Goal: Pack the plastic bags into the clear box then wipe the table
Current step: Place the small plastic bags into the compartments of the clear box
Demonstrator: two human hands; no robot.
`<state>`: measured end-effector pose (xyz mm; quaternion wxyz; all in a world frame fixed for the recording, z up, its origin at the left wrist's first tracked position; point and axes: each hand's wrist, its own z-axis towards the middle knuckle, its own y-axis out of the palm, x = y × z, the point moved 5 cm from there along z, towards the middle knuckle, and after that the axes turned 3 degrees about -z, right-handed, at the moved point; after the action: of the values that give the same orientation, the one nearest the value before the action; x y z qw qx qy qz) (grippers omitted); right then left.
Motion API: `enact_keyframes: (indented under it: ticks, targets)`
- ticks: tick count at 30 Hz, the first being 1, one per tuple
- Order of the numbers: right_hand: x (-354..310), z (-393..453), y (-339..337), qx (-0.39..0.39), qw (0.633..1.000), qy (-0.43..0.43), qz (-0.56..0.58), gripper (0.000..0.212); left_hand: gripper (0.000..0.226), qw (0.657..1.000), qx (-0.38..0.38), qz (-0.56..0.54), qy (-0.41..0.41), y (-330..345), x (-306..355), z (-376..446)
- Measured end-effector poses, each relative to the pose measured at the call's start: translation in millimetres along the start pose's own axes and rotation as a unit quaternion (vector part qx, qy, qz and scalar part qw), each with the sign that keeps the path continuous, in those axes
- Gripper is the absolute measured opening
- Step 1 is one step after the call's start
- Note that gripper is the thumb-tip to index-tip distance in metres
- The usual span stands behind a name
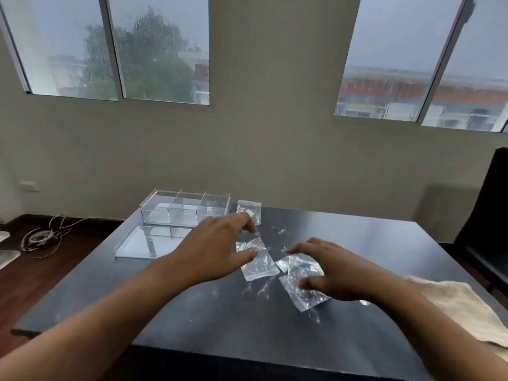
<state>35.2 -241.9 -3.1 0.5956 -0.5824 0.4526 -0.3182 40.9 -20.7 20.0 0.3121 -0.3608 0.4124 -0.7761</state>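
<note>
Plain room, office or home, can't tell which: dark bench (192, 312) by a beige wall (275, 147), two sliding windows (115, 48) facing rainy buildings and a tree, wood floor (33, 276) with loose cable (41, 237), black chair (483, 229), wall socket (29, 186)

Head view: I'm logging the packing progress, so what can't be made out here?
- Bag count: the bags overlap, and the right hand covers some.
- Grip: the left hand has its fingertips on a bag; lifted or not is unclear.
- Clear box: glare hides whether it holds anything.
- Cloth: cut off by the right edge.
</note>
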Motion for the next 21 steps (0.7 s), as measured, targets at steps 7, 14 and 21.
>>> enact_keyframes:
  ticks: [7, 14, 21]
  targets:
    - [5, 32, -1, -0.067, 0.997, 0.011, -0.03, 0.048, 0.062, 0.99, -0.127, 0.054, -0.013, 44, -27, 31]
    - [10, 47, -20, -0.067, 0.998, -0.013, 0.012, 0.019, 0.053, 0.99, -0.128, -0.032, -0.048, 50, -40, 46]
    - [-7, 83, -90, 0.05, 0.986, -0.05, 0.152, 0.012, 0.027, 0.984, 0.035, -0.142, -0.1, -22, -95, 69]
